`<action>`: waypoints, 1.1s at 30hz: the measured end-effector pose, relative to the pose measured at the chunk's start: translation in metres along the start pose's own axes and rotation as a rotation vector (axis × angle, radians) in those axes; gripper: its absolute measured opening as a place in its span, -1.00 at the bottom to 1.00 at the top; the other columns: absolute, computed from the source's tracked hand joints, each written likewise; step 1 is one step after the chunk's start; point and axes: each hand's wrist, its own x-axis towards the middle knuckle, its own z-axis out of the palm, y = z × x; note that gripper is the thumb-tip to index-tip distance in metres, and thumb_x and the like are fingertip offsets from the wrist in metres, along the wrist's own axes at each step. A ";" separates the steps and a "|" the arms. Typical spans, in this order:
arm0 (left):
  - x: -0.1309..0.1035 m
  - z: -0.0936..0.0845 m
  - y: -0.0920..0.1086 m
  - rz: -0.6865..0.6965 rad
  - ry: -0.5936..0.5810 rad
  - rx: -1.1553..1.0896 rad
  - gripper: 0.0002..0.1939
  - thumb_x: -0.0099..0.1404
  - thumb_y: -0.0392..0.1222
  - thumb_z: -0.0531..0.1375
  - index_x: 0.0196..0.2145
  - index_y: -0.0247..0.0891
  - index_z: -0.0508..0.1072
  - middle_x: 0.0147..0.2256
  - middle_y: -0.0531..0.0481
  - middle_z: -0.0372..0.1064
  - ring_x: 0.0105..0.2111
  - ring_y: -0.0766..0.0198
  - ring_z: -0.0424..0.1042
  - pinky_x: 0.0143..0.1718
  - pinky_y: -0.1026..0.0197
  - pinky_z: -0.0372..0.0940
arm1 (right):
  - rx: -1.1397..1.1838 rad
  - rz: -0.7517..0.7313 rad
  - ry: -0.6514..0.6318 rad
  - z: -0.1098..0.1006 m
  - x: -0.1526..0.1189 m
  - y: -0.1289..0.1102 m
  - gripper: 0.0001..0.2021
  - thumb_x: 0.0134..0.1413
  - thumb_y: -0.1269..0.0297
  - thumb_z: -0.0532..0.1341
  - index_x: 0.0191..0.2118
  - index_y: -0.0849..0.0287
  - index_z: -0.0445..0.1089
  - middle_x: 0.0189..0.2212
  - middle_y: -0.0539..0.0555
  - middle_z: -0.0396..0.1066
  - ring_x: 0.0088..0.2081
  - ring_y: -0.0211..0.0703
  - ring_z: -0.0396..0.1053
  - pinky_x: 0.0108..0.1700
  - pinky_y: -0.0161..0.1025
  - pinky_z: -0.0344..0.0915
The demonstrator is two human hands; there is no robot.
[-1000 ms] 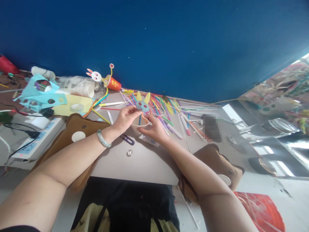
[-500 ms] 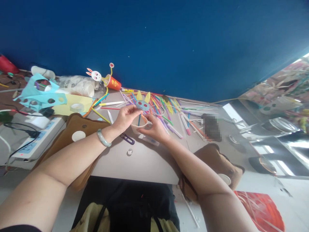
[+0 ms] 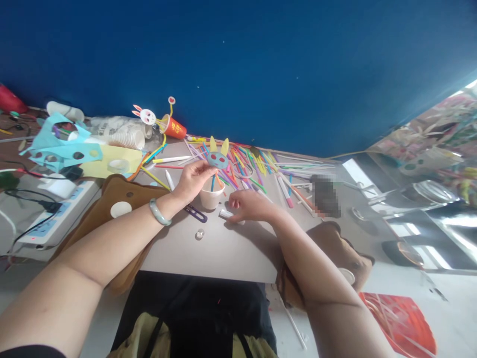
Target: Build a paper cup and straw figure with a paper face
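Observation:
Between its thumb and fingers, my left hand point(image 3: 194, 180) pinches the edge of a blue-grey paper rabbit face point(image 3: 218, 160) with yellow ears and red eyes. The face stands above a white paper cup point(image 3: 211, 198), with a blue stick and an orange piece rising from the cup. To the right of the cup, my right hand point(image 3: 250, 206) is over a small white-and-clear object point(image 3: 225, 214) on the table. Its fingers are curled but apart, and the hand partly covers that object. A purple cutter point(image 3: 196, 214) lies left of the cup.
Colourful sticks point(image 3: 257, 166) spread behind the cup. A red cup point(image 3: 173, 128) with a white rabbit face lies at the back. Brown cushions point(image 3: 139, 191) flank the work area. A small clear ball point(image 3: 200, 233) sits in front, and a power strip point(image 3: 61, 214) at left.
My right hand has let go of the paper cup and moved right and down, to the small white-and-clear object. My left hand still holds the rabbit face, shifted slightly left.

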 end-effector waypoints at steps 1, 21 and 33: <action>0.000 0.000 -0.001 0.000 0.003 0.004 -0.82 0.16 -0.11 0.35 -0.43 -0.29 0.55 -0.43 0.03 0.48 -0.36 0.31 0.41 -0.21 0.24 0.29 | -0.022 -0.004 -0.029 0.002 0.000 0.000 -0.70 -0.25 0.12 0.46 -0.37 0.12 0.45 -0.36 0.03 0.50 -0.33 -0.10 0.39 -0.33 -0.24 0.16; 0.005 0.000 -0.001 -0.197 0.031 -0.198 -0.76 0.12 -0.11 0.33 -0.54 -0.27 0.39 -0.59 0.12 0.29 -0.55 0.37 0.30 -0.33 0.21 0.35 | -0.042 0.170 0.216 0.006 0.012 0.000 -0.86 -0.09 0.26 0.32 -0.37 0.14 0.38 -0.45 0.01 0.46 -0.43 -0.22 0.28 -0.39 -0.29 0.00; 0.004 -0.003 -0.003 -0.284 -0.013 -0.240 -0.73 0.07 -0.08 0.37 -0.47 -0.27 0.39 -0.55 0.11 0.36 -0.50 0.30 0.40 -0.37 0.22 0.34 | 0.137 0.063 0.406 0.024 0.027 0.018 -0.85 -0.09 0.25 0.32 -0.36 0.16 0.41 -0.44 0.00 0.47 -0.42 -0.24 0.32 -0.36 -0.31 0.11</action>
